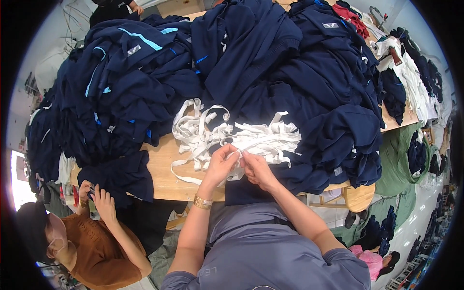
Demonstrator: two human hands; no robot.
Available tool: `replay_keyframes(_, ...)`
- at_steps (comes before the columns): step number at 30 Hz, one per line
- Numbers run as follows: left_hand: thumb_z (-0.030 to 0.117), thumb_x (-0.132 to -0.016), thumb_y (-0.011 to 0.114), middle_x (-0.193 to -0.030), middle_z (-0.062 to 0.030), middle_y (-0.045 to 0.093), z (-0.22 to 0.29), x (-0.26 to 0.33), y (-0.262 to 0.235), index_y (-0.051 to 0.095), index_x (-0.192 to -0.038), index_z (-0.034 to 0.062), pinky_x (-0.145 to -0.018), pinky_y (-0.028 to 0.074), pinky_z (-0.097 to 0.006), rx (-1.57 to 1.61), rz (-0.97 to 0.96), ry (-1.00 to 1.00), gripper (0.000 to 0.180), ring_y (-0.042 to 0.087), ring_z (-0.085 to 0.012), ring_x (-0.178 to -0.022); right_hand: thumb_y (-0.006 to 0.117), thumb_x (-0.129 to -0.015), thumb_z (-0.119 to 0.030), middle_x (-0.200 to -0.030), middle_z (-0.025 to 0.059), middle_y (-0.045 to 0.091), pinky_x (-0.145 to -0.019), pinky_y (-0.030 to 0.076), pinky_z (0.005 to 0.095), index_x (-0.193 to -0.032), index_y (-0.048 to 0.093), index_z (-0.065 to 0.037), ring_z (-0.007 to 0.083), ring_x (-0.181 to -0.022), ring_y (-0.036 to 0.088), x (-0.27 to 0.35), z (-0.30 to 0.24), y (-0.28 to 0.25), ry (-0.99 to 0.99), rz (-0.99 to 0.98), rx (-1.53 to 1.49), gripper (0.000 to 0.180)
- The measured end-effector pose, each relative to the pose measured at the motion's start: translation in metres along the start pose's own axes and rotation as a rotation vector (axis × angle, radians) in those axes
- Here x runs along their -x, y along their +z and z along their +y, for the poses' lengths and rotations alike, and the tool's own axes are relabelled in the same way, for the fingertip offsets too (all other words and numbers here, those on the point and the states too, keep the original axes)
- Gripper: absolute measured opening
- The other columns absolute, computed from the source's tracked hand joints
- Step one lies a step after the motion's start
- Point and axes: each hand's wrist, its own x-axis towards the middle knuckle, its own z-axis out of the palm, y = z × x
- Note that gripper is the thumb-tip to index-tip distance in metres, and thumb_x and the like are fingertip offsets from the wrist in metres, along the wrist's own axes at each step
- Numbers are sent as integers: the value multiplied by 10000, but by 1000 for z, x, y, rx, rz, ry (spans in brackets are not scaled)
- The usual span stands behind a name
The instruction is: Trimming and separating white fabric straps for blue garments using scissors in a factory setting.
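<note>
While forearms converge over the wooden table (pixel 162 169), left hand (pixel 221 164) and right hand (pixel 257 169) (fingertips nearly meeting) both pinch one white fabric strip (pixel 241 151).

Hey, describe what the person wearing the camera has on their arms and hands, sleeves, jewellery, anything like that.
Both forearms are bare, with no gloves. The left hand has a gold bracelet at the wrist. The right hand shows no watch or band at its wrist. Rings cannot be made out. Short sleeves of a grey-blue shirt end near the upper arms, and the left sleeve carries faint pale lettering.
</note>
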Motion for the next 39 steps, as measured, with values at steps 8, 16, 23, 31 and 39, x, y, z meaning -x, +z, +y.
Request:
replay_keyframes(8,142,-865,553,-673,45,495,1,0,-4,528,-814,51,-455,312,-168,20,22,9,107,398,-12,-520,407,-923,-434,-452,-49,314,-296,172,190,-726,472,-62,36,-304,225,2,-6,-2,59,-30,28,427)
replay_keyframes(16,147,-863,566,-679,57,506,10,3,-5,542,-840,56,-467,310,-160,-20,-83,-11,96,394,-2,-534,412,-925,-427,-450,-50,316,-295,171,194,-720,472,-63,36,-304,222,-1,-7,-1,59,-26,31,422)
replay_keyframes(23,139,-864,580,-670,63,491,13,3,-2,530,-859,56,-464,290,-155,-100,-84,49,97,362,1,-523,458,-925,-363,-464,-71,318,-304,173,189,-734,490,-84,25,-320,238,2,-10,4,-61,44,25,340)
replay_keyframes(31,74,-809,641,-681,78,406,22,5,3,461,-1080,55,-510,315,-151,-212,-109,106,326,382,1,-583,566,-876,-203,-587,-77,393,-475,258,201,-797,549,-7,11,-568,319,-3,-28,-6,-333,253,299,212)
replay_keyframes(39,88,-775,660,-714,41,477,34,5,11,459,-1124,69,-596,384,-181,-140,-85,128,403,447,-30,-643,578,-872,-291,-602,-72,441,-464,263,200,-741,568,-14,15,-548,343,9,-65,-14,-269,237,382,307)
